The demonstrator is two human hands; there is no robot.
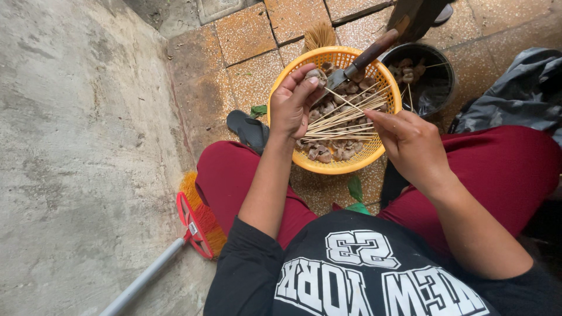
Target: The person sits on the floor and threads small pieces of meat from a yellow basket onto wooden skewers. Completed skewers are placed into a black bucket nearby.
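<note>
Sitting just beyond both hands, an orange basket (328, 167) holds brownish pieces (336, 153), a loose fan of thin wooden skewers (345, 120) and a knife (351, 69) (its handle over the far rim). A dark bucket (436, 88) past the right hand holds more pieces. The left hand (291, 108) pinches one piece (316, 74) with curled fingers. The right hand (410, 143), half closed, grips a skewer; its fingertips are hidden.

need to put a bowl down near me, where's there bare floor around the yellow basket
Bare tiles lie above and left of the yellow basket, up to the concrete wall. It is crowded elsewhere: sandal at its left, black bucket at its right, knife and skewers across it, both hands over it.
</note>
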